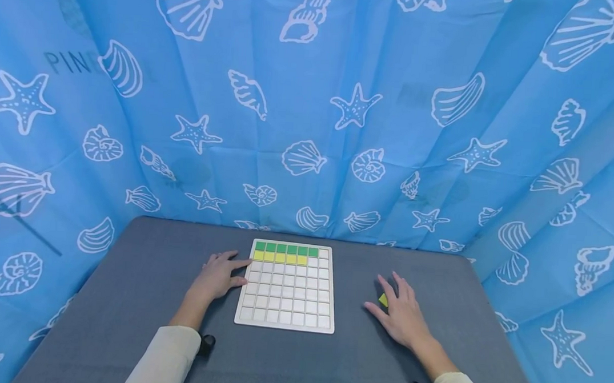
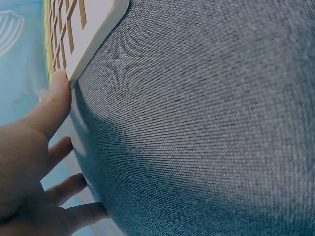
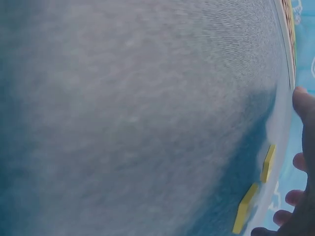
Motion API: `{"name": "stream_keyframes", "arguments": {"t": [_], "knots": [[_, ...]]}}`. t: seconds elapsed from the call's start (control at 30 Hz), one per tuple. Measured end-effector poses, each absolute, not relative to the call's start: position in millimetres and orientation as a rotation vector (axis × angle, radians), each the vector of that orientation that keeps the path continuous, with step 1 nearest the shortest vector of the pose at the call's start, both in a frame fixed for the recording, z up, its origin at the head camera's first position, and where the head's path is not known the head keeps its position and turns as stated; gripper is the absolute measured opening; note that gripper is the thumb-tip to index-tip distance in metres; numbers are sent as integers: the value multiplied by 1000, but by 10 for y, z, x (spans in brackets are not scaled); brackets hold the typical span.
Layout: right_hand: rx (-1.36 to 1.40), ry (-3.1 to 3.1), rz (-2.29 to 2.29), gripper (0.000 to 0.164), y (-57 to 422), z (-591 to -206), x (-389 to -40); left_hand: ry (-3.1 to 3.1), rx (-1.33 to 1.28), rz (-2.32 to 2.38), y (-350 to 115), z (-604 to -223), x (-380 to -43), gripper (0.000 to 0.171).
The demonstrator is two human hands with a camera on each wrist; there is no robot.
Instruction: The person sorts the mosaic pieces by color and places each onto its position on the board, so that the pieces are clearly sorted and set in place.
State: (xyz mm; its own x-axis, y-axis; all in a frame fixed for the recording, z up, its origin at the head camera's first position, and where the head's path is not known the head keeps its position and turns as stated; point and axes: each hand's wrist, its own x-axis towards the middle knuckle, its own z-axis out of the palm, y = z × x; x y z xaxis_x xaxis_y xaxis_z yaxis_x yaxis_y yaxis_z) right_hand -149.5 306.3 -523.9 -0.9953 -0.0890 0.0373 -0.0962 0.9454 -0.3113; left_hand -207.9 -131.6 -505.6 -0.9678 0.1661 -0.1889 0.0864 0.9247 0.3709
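Note:
A white square grid board (image 1: 286, 329) lies on the table, with several green tiles (image 1: 281, 248) along its far row and several yellow tiles (image 1: 275, 257) in the row below. My left hand (image 1: 220, 277) is at the board's left side, thumb and index fingertips right at its edge, the other fingers spread. In the left wrist view the thumb (image 2: 59, 93) meets the rim. To the right of the board, my right hand (image 1: 403, 315) is over loose yellow tiles with its fingers spread. Two yellow tiles (image 3: 244, 209) show beneath it in the right wrist view; in the head view it partly hides them.
The table (image 1: 143, 298) has a grey cloth surface. A blue curtain (image 1: 310, 111) with white shell and starfish drawings hangs behind the table and along both sides. Dark straps (image 1: 206, 345) sit around the wrists by the pale sleeves.

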Motion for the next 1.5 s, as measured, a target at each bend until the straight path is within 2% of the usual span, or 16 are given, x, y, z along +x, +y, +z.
{"name": "stream_keyframes", "arguments": {"t": [0.3,0.57,0.7,0.97,1.5], "knots": [[92,-3080,530,66,3200,-5255,-1453,2864,177,526,-1316,-5076,-2081,58],[175,-2962,429,35,3201,-5208,-1409,2864,183,532,-1316,-5075,-2086,58],[203,-2914,412,26,3193,-5216,-1410,2860,184,523,-1314,-5075,-2089,59],[243,-2860,500,15,3174,-5230,-1534,2869,182,526,-1317,-5069,-2086,59],[170,-2909,726,5,2984,-5146,-1732,2875,180,511,-1318,-5091,-2100,59]]}}
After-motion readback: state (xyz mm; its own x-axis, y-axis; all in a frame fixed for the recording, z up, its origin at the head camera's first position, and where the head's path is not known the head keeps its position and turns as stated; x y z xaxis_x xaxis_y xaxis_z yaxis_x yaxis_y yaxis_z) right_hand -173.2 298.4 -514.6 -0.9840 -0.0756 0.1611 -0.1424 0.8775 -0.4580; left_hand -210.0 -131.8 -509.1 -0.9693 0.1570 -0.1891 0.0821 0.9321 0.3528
